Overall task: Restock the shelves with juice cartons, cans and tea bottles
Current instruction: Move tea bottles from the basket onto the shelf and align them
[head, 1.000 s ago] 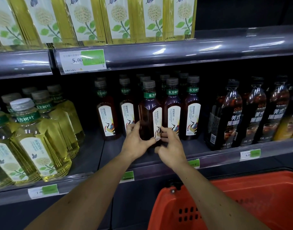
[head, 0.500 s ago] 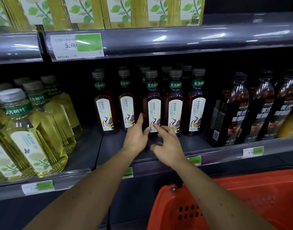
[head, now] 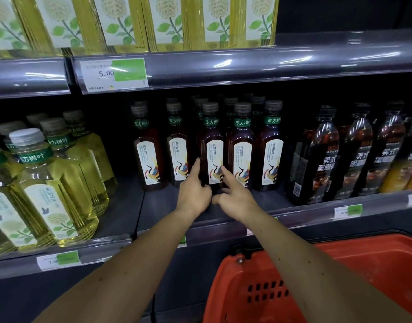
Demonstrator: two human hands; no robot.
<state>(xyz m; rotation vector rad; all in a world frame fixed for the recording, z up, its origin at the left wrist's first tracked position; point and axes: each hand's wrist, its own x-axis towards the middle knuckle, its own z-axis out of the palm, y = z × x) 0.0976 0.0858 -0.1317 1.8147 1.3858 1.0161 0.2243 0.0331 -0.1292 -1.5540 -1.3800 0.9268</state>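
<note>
While both hands touch the dark brown tea bottle with the white bird label (head: 210,150) on the grey shelf (head: 293,201), a hard push could tip it (neighbours stand close); left hand (head: 193,194) and right hand (head: 235,197) have loose, straight fingers.

Two bare arms were seen. No sleeves were worn on them. The left hand (head: 193,194) and right hand (head: 235,198) were bare too. A few small dark spots were seen on the arms.
</note>
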